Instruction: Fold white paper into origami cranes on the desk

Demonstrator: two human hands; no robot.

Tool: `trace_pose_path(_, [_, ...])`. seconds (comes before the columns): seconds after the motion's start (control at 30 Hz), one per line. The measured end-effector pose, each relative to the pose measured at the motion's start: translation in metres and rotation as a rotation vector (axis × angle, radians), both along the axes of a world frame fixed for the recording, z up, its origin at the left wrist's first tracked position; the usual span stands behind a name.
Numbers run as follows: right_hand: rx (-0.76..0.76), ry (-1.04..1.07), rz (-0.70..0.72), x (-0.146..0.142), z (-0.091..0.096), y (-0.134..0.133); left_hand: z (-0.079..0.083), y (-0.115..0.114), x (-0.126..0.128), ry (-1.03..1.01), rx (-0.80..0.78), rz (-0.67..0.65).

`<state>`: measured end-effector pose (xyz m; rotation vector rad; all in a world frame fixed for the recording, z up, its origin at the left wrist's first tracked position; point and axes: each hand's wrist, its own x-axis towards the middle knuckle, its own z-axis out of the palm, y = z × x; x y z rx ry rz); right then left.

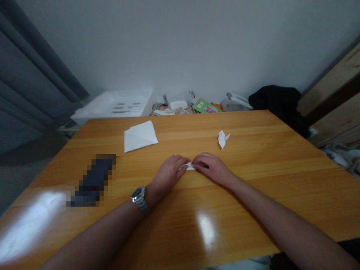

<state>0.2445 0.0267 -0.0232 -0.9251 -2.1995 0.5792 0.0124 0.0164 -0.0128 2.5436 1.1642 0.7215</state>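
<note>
While the left hand [171, 169] and the right hand [213, 168] pinch a small folded paper [191, 168] on the tabletop [174, 232], its folding seems unfinished; beyond, one paper figure [222, 140] looks complete, and white sheets [140, 136] lie flat, apparently unused.

1. From here I count two hands: left hand [170, 170], right hand [214, 169].
2. One small paper piece [191, 168].
3. One folded paper figure [222, 139].
4. One paper stack [140, 137]; I can't count sheets.
5. One wristwatch [141, 199].
6. One green booklet [206, 106].
</note>
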Motion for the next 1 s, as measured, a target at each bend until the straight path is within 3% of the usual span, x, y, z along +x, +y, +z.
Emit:
trace_pose_path(0.5, [0.065, -0.064, 0.062, -0.0001, -0.0023, -0.0006, -0.0047, 0.0026, 0.0022, -0.003, -0.048, -0.005])
trace_pose_path(1.0, [-0.053, 0.0, 0.048, 0.0005, -0.0016, -0.0007, -0.0045, 0.0036, 0.0032, -0.03, -0.064, -0.004])
